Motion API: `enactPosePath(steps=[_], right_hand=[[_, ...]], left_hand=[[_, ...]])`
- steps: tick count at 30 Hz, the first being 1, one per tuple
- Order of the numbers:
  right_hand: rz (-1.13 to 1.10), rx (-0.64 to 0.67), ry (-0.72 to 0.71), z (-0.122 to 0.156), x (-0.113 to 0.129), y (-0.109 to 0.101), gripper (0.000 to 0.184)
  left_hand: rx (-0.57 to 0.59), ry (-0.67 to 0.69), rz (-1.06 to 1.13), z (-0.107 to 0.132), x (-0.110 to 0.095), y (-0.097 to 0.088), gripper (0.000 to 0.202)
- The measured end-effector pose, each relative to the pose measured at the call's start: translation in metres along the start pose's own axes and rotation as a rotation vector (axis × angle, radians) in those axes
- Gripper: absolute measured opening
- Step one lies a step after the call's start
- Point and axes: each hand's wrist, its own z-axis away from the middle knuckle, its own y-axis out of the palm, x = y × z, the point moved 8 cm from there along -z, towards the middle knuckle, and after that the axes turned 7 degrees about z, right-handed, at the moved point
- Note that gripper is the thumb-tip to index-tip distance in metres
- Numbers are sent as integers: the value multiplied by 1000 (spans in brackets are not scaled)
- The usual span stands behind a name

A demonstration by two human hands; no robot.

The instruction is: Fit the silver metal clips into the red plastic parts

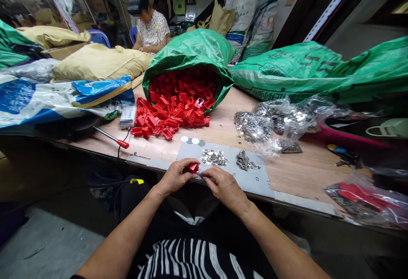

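Near the table's front edge, my left hand (178, 174) pinches a small red plastic housing (193, 168) between thumb and fingers. Close beside it, the fingers of my right hand (221, 182) are pressed together on a thin dark piece (199, 175) that reaches the housing; its kind is too small to make out. Just beyond my hands is a grey mat (229, 176). On it lie a pile of shiny flat metal pieces (214, 158) and a pile of darker small metal parts (246, 160).
Many red housings (168, 115) spill from a green woven sack (197, 43). Clear bags of metal parts (264, 121) lie to the right, near a pink tray (347, 136). A red-tipped lever (123, 143) juts out at left. Another person (151, 28) sits across the table.
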Motion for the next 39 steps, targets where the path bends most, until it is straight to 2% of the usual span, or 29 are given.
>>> enactPosePath(steps=[8,13,18,21,24,28,33,39], right_hand=[[-24,-2,27,-1,-3,1,17],[-165,21,71,-3,-11,-2,16],[-268,-14,73,-2,-11,-7,23],[-302,-27,71,0,-5,-8,20],[-377,-8,109,1,-1,-8,12],[-453,14,118,2,4,-11,13],[-457,24,82,6,7,-12,13],[-417,1,119,7,-4,-17,21]], left_hand=[[-1,-15,27,0,1,1,32],[7,-102,104,2,10,-2,35],[36,-193,458,5,12,3,41],[31,-233,663,11,8,12,44],[1,-249,777,18,2,19,44],[-5,-276,887,26,-6,27,43],[-20,-274,916,30,-8,31,43],[-22,-194,783,24,-8,24,40]])
